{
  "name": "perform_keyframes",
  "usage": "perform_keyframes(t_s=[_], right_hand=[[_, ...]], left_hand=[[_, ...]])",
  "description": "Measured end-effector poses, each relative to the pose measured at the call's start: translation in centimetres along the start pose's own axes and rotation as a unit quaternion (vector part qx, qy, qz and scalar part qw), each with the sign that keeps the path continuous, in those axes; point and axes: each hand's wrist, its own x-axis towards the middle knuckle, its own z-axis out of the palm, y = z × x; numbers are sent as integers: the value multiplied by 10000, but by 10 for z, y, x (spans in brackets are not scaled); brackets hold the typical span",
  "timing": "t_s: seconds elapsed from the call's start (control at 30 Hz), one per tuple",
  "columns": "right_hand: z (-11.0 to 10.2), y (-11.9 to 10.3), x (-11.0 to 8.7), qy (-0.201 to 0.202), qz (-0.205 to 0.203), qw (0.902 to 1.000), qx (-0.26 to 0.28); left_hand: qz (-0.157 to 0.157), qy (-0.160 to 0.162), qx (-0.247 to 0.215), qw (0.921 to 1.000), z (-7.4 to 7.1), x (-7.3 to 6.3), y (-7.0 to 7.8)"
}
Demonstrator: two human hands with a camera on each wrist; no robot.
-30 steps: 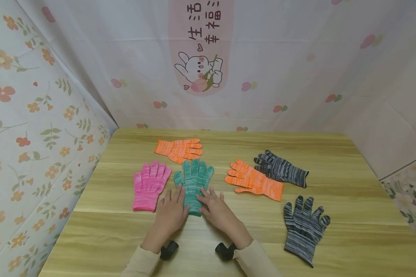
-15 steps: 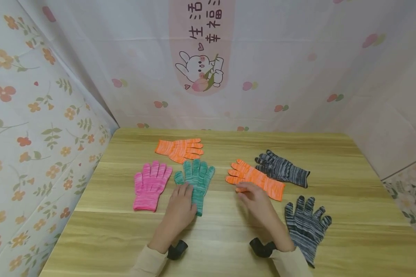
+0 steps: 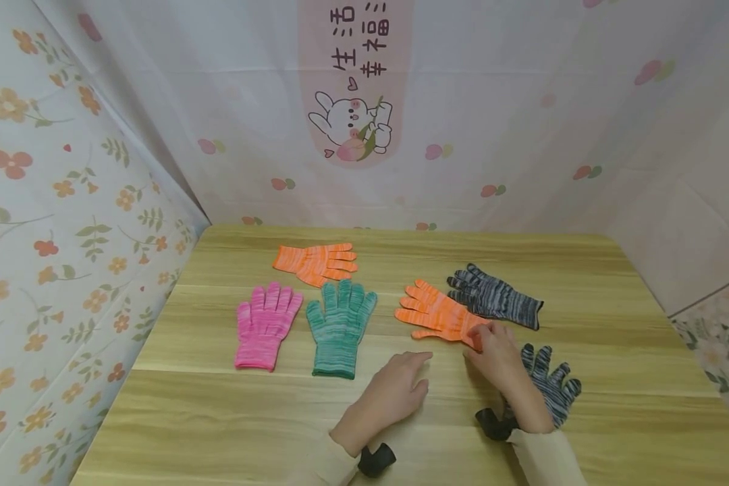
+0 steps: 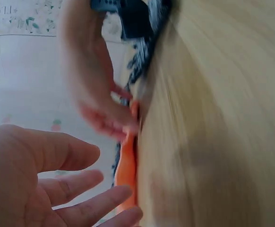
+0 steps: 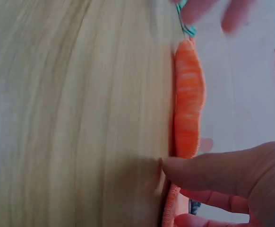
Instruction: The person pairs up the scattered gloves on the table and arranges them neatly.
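An orange knit glove (image 3: 440, 312) lies palm-flat right of the table's middle, fingers pointing left. At its cuff is my right hand (image 3: 496, 354), thumb on the near side and fingers on the far side, pinching the edge; the right wrist view shows the thumb (image 5: 208, 170) against the cuff. My left hand (image 3: 395, 386) hovers over the table to the left, its fingers loosely extended and holding nothing. A green glove (image 3: 340, 331) and a pink glove (image 3: 267, 327) lie side by side, fingers away from me. My right forearm partly hides a black-and-grey glove (image 3: 555, 385).
Another black-and-grey glove (image 3: 501, 297) lies behind the orange one, touching or overlapping it. A second orange glove (image 3: 317, 263) lies at the back left, sideways. The wooden table (image 3: 219, 432) meets a printed curtain (image 3: 492, 121) behind and a floral one (image 3: 67, 270) at left.
Both hands have left the green glove and moved right. My right hand has gone to the orange glove's cuff, while my left hand has come away and sits near the table's middle.
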Motion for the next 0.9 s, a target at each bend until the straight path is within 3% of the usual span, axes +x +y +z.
perform_keyframes(t_s=[0.13, 0.27, 0.37, 0.5, 0.67, 0.77, 0.9], right_hand=[[4, -3, 3, 140, -142, 9995, -234], [6, -11, 4, 284, -257, 9989, -283], [8, -19, 2, 358, -234, 9991, -35], [13, -34, -4, 392, -180, 9976, 537], [21, -49, -11, 183, -401, 9924, 1148], [26, -50, -13, -29, -497, 9887, 1413], [29, -44, -13, -228, -570, 9865, 1521]], left_hand=[[-48, -240, -608, 9978, 13, 12, 6], [-14, -188, -1136, 9933, 18, 25, 9], [29, 25, -1587, 9873, 18, 35, 11], [7, 589, -1998, 9781, 17, 47, 11], [-438, 1038, -2096, 9713, 13, 53, 3], [-621, 1068, -2006, 9719, 9, 52, -8], [-618, 996, -1862, 9755, 4, 46, -25]])
